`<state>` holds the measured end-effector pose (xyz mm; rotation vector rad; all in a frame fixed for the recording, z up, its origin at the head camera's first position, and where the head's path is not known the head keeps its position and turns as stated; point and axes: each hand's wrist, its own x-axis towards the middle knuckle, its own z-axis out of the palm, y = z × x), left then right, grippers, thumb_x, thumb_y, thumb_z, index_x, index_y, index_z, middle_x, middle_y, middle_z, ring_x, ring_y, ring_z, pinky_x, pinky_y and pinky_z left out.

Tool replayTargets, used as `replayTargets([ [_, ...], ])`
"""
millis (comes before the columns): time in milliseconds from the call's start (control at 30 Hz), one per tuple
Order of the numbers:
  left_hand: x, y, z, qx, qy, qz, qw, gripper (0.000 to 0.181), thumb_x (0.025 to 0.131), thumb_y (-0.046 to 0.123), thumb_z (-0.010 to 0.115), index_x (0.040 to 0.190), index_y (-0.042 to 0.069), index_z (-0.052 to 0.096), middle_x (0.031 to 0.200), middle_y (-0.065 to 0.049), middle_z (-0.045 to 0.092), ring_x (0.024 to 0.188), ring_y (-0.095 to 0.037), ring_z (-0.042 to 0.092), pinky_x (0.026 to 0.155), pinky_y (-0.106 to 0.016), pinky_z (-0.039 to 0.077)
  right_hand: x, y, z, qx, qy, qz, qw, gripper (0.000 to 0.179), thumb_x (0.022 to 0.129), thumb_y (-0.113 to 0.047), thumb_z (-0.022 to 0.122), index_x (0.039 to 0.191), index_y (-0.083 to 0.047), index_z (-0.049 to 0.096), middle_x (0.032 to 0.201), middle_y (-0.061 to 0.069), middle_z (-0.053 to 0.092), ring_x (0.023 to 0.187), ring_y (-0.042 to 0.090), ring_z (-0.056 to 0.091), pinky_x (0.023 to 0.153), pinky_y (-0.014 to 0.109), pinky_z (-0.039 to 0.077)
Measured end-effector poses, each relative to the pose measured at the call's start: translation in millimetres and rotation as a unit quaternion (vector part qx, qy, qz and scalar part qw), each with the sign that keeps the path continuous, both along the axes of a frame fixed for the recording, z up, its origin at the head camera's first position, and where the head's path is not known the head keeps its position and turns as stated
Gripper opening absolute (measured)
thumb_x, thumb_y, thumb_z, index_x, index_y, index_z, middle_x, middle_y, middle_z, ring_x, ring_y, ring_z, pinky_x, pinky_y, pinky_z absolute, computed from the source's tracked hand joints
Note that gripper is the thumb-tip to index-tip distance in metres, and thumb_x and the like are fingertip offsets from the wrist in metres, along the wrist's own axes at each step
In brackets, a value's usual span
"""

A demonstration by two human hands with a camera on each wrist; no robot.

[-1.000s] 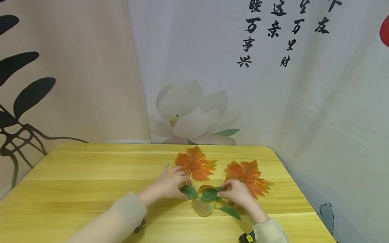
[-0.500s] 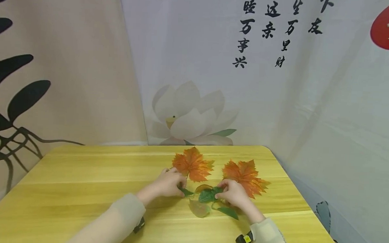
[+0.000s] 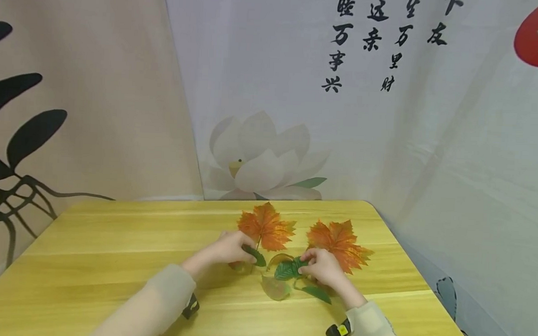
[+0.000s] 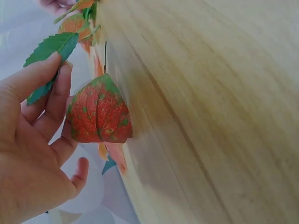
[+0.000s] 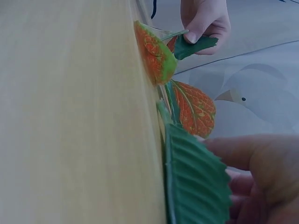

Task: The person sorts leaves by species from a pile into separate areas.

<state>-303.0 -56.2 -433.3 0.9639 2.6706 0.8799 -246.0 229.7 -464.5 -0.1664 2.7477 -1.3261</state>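
Observation:
My left hand point(image 3: 230, 247) pinches a green artificial leaf point(image 4: 52, 47) between thumb and fingers, to the left of a leaf cluster. Below that leaf, in the left wrist view, a red leaf with green edges point(image 4: 99, 112) hangs close by the fingers. At the cluster, the fingers of my right hand point(image 3: 325, 267) pinch the edge of a ribbed green leaf point(image 3: 285, 271). A pale green-brown leaf point(image 3: 275, 288) and another green leaf point(image 3: 317, 293) spread toward the front. The right wrist view shows the cluster's orange-veined leaf point(image 5: 194, 109) beyond the right fingertips.
Two orange maple leaves lie behind the hands, one at the left point(image 3: 268, 227) and one at the right point(image 3: 339, 246). All rest on a yellow wooden table point(image 3: 126, 242). A printed curtain point(image 3: 272, 88) hangs behind it. Black wrist devices point(image 3: 337, 333) sit under both cuffs.
My left hand has drawn back left from the cluster with the green leaf, which has tilted and parted from the others. My right hand stays nearly still at the cluster.

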Motion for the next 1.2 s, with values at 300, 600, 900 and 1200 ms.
replayTargets([
  [300,-3.5,3.6,-4.3,0.098,-0.075,0.004,0.9923,0.017,0.082,0.013,0.077,0.094,0.014,0.065,0.076,0.006,0.060,0.068,-0.011,0.053,0.070,-0.033,0.044,1.8,0,2.9,-0.015,-0.009,0.001,0.9999,0.021,0.083,-0.011,0.075,0.101,-0.004,0.067,0.072,0.005,0.057,0.045,0.013,0.046,0.038,0.023,0.036],
  [600,-4.0,4.9,-3.2,0.184,-0.130,0.020,0.9740,0.011,0.087,0.010,0.071,0.096,0.004,0.069,0.081,-0.002,0.066,0.077,-0.025,0.059,0.074,-0.038,0.048,0.7,1,2.2,-0.024,-0.017,-0.002,0.9996,0.022,0.083,-0.011,0.075,0.102,-0.004,0.066,0.073,0.005,0.057,0.046,0.014,0.046,0.039,0.024,0.037],
  [900,-5.9,6.8,-3.5,0.205,-0.154,0.044,0.9656,0.010,0.086,0.012,0.072,0.092,0.003,0.071,0.082,-0.001,0.068,0.080,-0.018,0.058,0.078,-0.035,0.046,-1.2,3,0.3,-0.036,-0.019,0.002,0.9992,0.026,0.084,-0.010,0.074,0.108,-0.005,0.065,0.073,0.006,0.057,0.045,0.014,0.045,0.038,0.024,0.035],
  [1200,-3.7,10.3,-5.5,0.204,-0.157,0.053,0.9648,0.008,0.088,0.014,0.070,0.088,0.006,0.069,0.085,0.001,0.067,0.081,-0.017,0.051,0.076,-0.036,0.042,-2.3,3,-1.8,-0.043,-0.017,0.005,0.9989,0.028,0.084,-0.010,0.074,0.110,-0.005,0.064,0.073,0.006,0.057,0.044,0.013,0.044,0.038,0.024,0.035],
])
